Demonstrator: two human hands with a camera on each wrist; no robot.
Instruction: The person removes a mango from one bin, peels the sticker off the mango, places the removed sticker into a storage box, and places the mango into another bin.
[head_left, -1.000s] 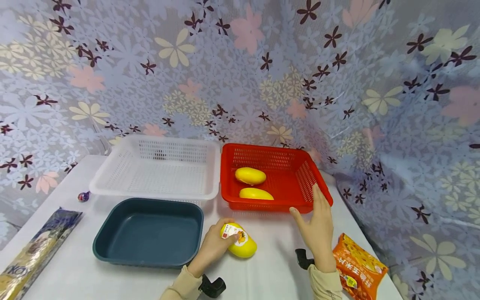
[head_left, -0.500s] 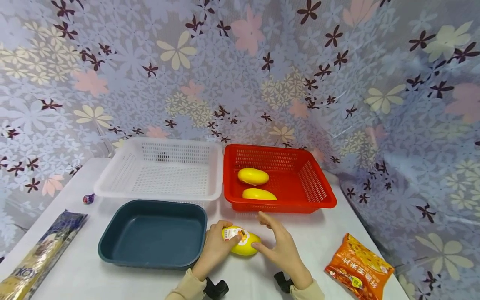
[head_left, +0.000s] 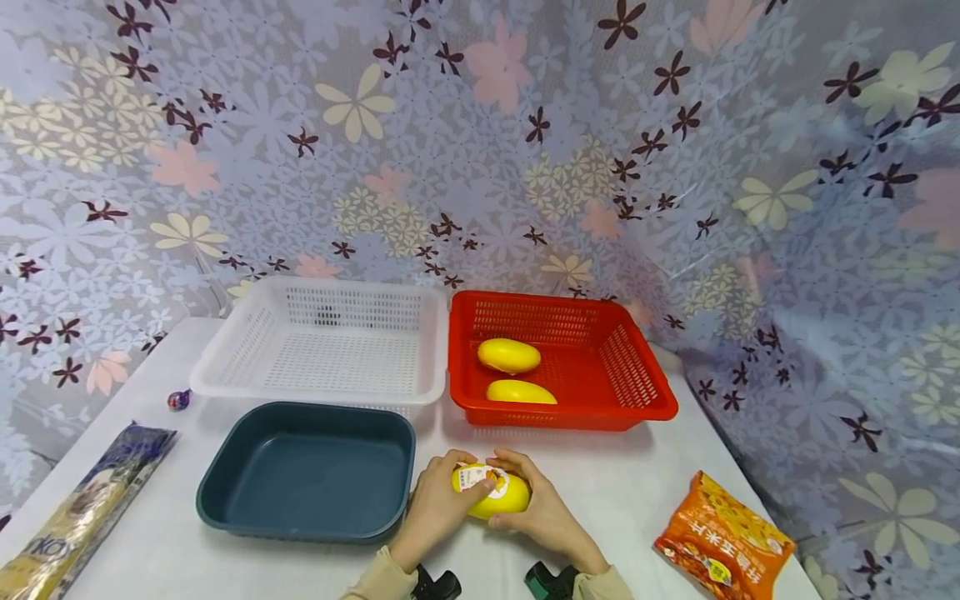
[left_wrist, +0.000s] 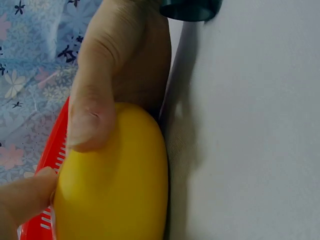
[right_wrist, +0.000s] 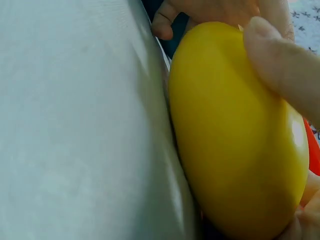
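Note:
Both hands hold one yellow mango-shaped pack (head_left: 512, 497) with a white label, low over the white table. My left hand (head_left: 437, 505) grips its left end, thumb across the label. At the other end my right hand (head_left: 545, 512) curls round it, its thumb on the near side and fingers at the back. In the left wrist view the smooth yellow pack (left_wrist: 122, 180) lies close along the tabletop. The right wrist view shows the pack (right_wrist: 235, 130) large, with fingers at both its ends; its label is hidden there.
Behind the hands is a red basket (head_left: 600, 418) with two yellow mango-shaped packs (head_left: 509, 355) in it. A white basket (head_left: 315, 392) and a dark teal tray (head_left: 300, 533) are to the left. An orange snack bag (head_left: 723, 542), a long gold packet (head_left: 90, 500) and a small lollipop (head_left: 178, 400) lie around.
My right hand has come in from the right, near the red basket, and now grips the pack. The left hand keeps its hold; the pack has turned a little toward level.

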